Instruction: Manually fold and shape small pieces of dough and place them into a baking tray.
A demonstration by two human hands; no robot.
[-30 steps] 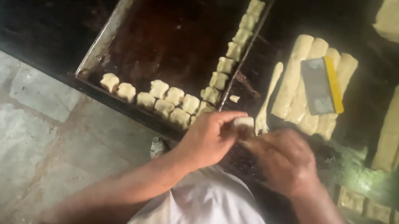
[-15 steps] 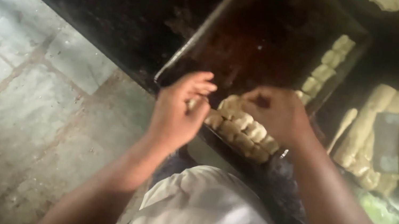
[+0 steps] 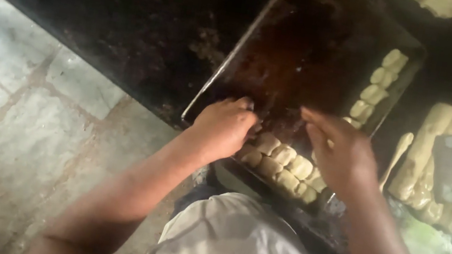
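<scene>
Dark, greased metal fills the middle of our view: a rectangular baking tray [image 3: 287, 51] sits on a black worktop [image 3: 134, 20], its near edge toward us. We work over that near edge with both bare hands. Our left hand [image 3: 224, 128] rests knuckles-up at the tray's near left part, fingers curled down onto the tray floor at the left end of a row of pale dough pieces [image 3: 284, 162]; whether it grips one of them we cannot tell, since the fingertips are turned under. Our right hand [image 3: 339, 153] hovers just above the right end of the same row, fingers half spread and bent, palm down, with nothing visibly held; what lies beneath the palm is hidden.

The dough pieces lie packed side by side along the near rim, touching one another. A second line of dough pieces [image 3: 381, 85] runs up the tray's right wall. The rest of the tray floor is brown and shiny.

To the right of the tray, on the worktop, lie long strips of dough [image 3: 422, 160] laid close together, with a flat scraper [image 3: 450, 169], grey with a yellow edge, resting on top. Grey stone floor slabs [image 3: 11, 128] show at left, and our light shirt [image 3: 237, 245] below.
</scene>
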